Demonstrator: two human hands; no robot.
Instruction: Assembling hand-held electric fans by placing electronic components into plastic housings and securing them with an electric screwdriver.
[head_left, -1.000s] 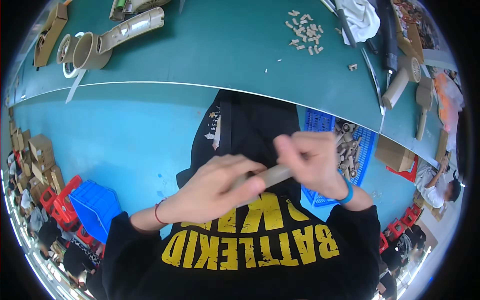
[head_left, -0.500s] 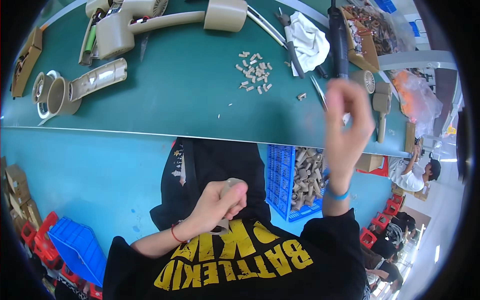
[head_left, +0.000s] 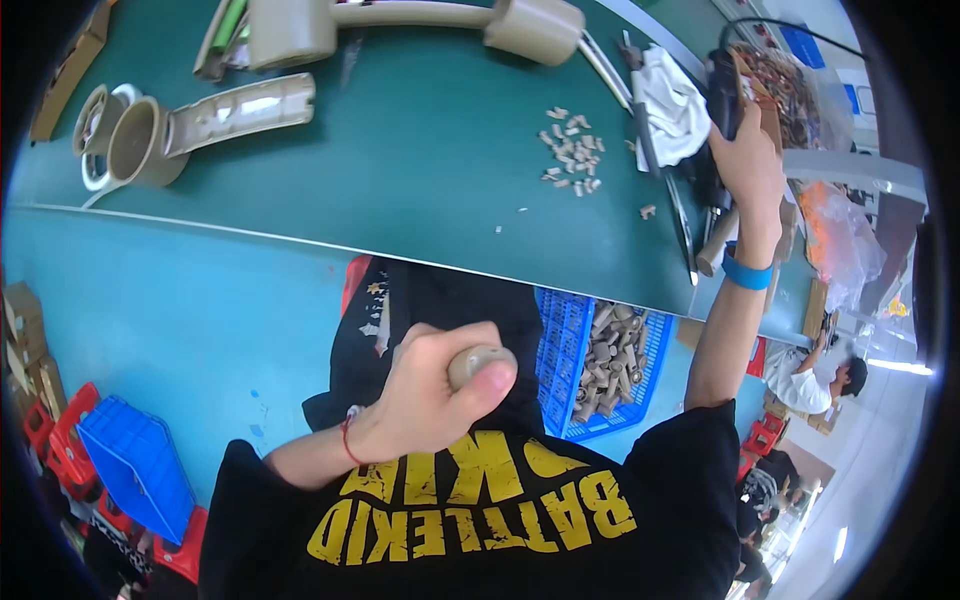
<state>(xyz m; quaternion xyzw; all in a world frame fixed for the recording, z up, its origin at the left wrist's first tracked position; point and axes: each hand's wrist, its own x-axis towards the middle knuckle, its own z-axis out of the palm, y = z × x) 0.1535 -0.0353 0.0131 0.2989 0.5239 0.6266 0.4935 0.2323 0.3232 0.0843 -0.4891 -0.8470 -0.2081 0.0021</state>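
My left hand [head_left: 425, 390] is closed around a beige plastic piece [head_left: 474, 362] in front of my chest. Only its rounded end shows past my thumb; the rest is hidden in the fist. Over at the table's right side, my right hand [head_left: 748, 170] has its fingers round a black corded electric screwdriver [head_left: 721, 85], whose tip points toward me. Beside it lie metal tweezers [head_left: 684, 235] and a crumpled white cloth [head_left: 672, 105]. Several small beige pieces [head_left: 573, 155] form a loose pile left of the cloth.
Beige fan-like housings [head_left: 140, 145] lie at the table's left, a larger assembly [head_left: 290, 30] at the back. Below the front edge stands a blue crate [head_left: 562, 360] of beige parts. Another blue crate [head_left: 135, 465] is at lower left. A person [head_left: 800, 380] sits far right.
My right hand has moved forward and right onto the electric screwdriver, which is now tilted. My left hand has risen slightly and turned, still holding the beige piece. The view has shifted.
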